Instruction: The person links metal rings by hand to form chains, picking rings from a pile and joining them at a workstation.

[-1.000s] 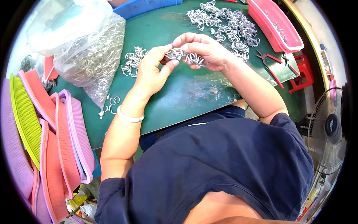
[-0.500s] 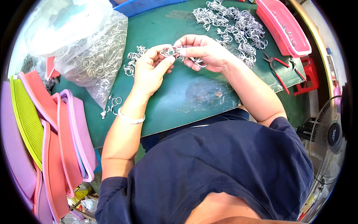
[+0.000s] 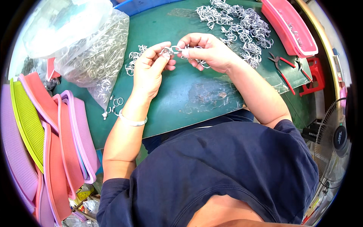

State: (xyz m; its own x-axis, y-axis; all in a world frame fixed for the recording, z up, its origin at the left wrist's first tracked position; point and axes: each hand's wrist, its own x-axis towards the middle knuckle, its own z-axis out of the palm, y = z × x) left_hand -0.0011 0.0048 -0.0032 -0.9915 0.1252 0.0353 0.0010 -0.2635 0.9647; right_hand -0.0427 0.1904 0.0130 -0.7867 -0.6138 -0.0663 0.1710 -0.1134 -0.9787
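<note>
Small silver metal rings are pinched between the thumb and fingers of my left hand. Just to the right, my right hand grips more metal rings, some of them tucked under its curled fingers. A ring piece bridges the small space between the two sets of fingertips; whether the pieces are linked cannot be made out. Beside my left hand lies a small pile of rings. Beyond my right hand, a large heap of the same rings spreads on the green table.
A clear plastic bag full of rings stands at the left, with several loose rings below it. Stacked colourful baskets crowd the left edge. At right are a pink basket, red-handled pliers and a fan.
My left hand has shifted slightly left and down, and my right hand a little up. The rings between the fingertips are drawn farther apart.
</note>
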